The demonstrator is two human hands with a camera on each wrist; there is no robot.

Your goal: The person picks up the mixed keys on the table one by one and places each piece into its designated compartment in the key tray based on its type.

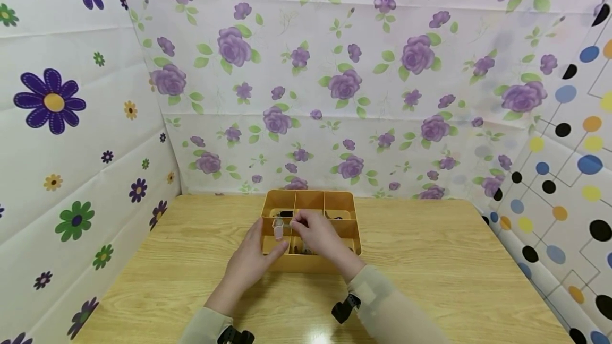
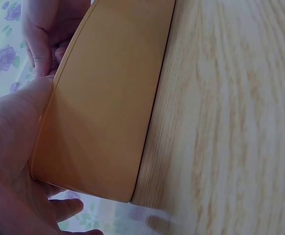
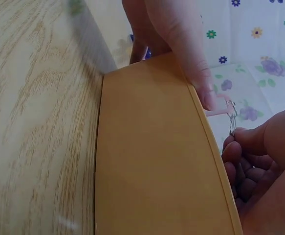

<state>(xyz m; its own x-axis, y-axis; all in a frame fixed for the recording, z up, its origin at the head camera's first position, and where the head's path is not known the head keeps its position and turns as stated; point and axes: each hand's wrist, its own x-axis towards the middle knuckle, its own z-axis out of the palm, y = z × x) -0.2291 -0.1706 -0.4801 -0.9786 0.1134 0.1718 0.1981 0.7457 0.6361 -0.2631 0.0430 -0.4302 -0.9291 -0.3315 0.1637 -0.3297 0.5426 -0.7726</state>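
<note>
A yellow-orange compartment box (image 1: 311, 265) stands on the wooden table. My left hand (image 1: 247, 260) holds its front left corner, thumb over the front rim and fingers along the left side. Over the front left compartment hangs a small pale pink, see-through item (image 1: 279, 231) with thin metal strands (image 3: 232, 120). My right hand (image 1: 317, 232), reaching in over the front middle compartment, pinches those strands between thumb and forefinger. In the right wrist view the pink part (image 3: 219, 105) is close to the left thumb; whether they touch is unclear.
A black item (image 1: 286, 214) lies in the back left compartment and a dark item (image 1: 334, 217) in the back right one. Small pieces (image 1: 303, 250) sit in the front middle compartment. Patterned cloths (image 1: 306, 94) stand behind the table (image 1: 421, 259) and at both sides.
</note>
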